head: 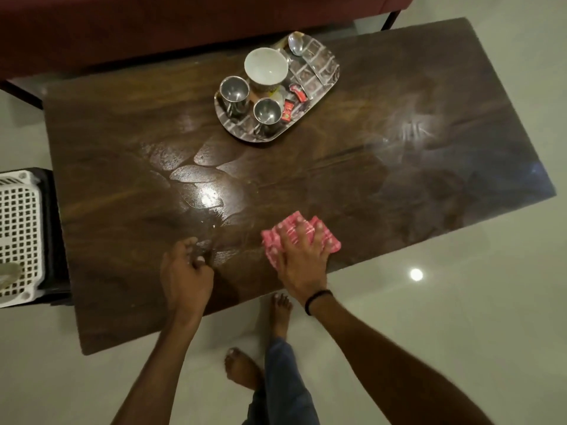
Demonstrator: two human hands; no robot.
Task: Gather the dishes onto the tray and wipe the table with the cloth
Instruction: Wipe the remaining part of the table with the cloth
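Pressing down on the cloth [329, 242] with spread, straightened fingers, the right hand [302, 259] is seen at the lower centre of the frame, close to the near edge of the table [399, 102]. The cloth, pink with white checks, is bunched under the palm; its longer side is laid roughly left to right, dipping slightly toward the right. The fingers are pointed toward the upper edge of the frame. A dark band [317, 299] is worn on that wrist.

The left hand [185, 271] is rested on the table to the left of the cloth and apart from it, its fingers curled inward. Whether anything is held in it cannot be told.

Shiny smeared arcs [196, 176] are visible on the wood at centre left. The table's long axis is run left to right, rising a little toward the right.

A metal tray [325, 59] is placed at the upper centre, its long axis running from lower left to upper right. A white bowl [266, 66], two steel cups [234, 90] [267, 111], a spoon [296, 44] and small red packets [288, 107] are gathered on it. The spoon's bowl is turned toward the top of the frame, with the handle trailing to the lower right.

A white crate [18, 231] is seen at the left edge, and a maroon sofa [153, 26] along the top. Two bare feet [280, 314] [242, 366] are planted on the pale floor [460, 332] below the table.
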